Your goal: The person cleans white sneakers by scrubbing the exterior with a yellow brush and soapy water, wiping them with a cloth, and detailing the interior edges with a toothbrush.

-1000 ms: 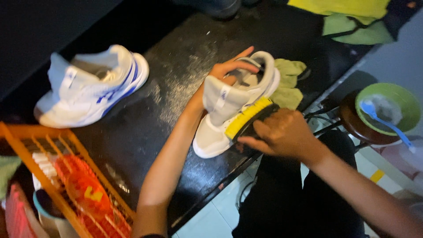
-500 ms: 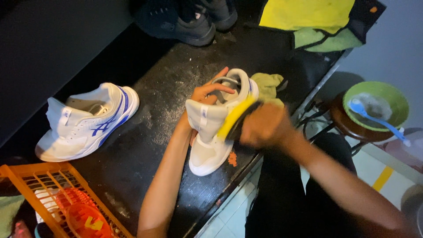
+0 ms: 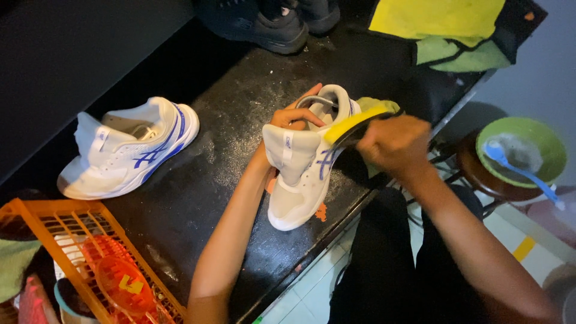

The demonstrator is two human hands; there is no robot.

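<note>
The white shoe point(image 3: 303, 174) was gripped by the left hand point(image 3: 294, 117) and the yellow brush point(image 3: 354, 123) by the right hand point(image 3: 393, 144) — fingers closed on each — so a hard stroke could have tipped the shoe off the wet tabletop point(image 3: 240, 120) edge.

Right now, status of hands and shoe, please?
Left hand grips white sneaker collar. Right hand holds yellow-backed brush against its side. Nothing blocking.

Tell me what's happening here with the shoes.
A person is scrubbing a white sneaker on a dark wet table. The left hand grips the shoe's collar while the right hand presses a yellow brush to its side. The matching sneaker lies apart to the left. A green bowl holding a blue brush sits at the right.
</note>
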